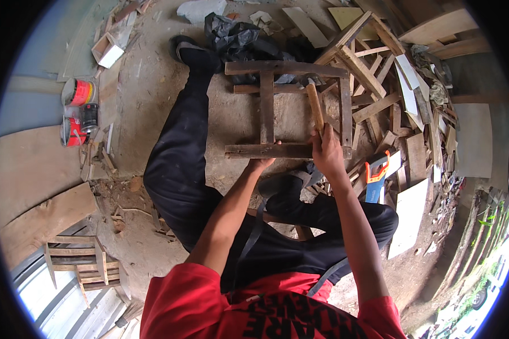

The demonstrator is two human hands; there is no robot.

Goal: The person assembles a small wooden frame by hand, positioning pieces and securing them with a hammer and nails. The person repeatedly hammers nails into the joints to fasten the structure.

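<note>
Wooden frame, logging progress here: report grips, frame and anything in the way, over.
Left grip holds wooden frame by near rail. Right grip closed on hammer. Frame's long rails joined by crosspieces. Possible obstruction: scrap wood heaped along its right.

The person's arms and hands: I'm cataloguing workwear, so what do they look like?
Both sleeves are short and red, the forearms bare. The right hand and partly hidden left hand show no gloves and no watch.

a red short-sleeved shirt (pixel 201 302) with black lettering (pixel 254 325) tops black trousers (pixel 178 150) and dark shoes (pixel 193 55).
</note>
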